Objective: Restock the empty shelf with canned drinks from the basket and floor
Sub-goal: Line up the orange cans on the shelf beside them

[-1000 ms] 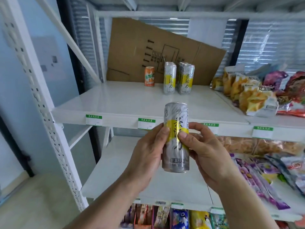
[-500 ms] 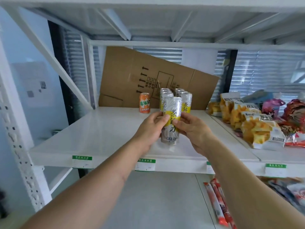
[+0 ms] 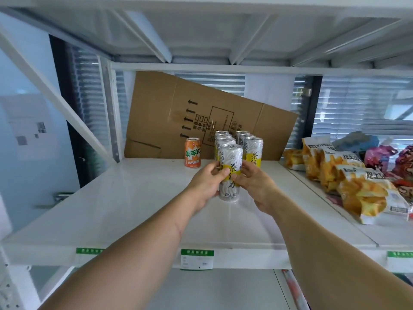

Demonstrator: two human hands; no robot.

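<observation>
A tall silver and yellow can (image 3: 231,157) stands upright on the white shelf (image 3: 138,202), at the front of the left row of like cans. My left hand (image 3: 206,186) grips its left side and my right hand (image 3: 252,186) grips its right side. Behind it stand several more silver and yellow cans (image 3: 252,148) in two rows. A short orange can (image 3: 192,152) stands alone to their left.
A flattened cardboard box (image 3: 201,113) leans against the back of the shelf. Yellow snack bags (image 3: 357,186) and other packets lie on the neighbouring shelf to the right. Green price labels (image 3: 197,259) line the shelf's front edge. A lower shelf shows below.
Both hands carried the silver and yellow can from in front of the shelf edge up and inward, and it now rests on the shelf in front of the left row.
</observation>
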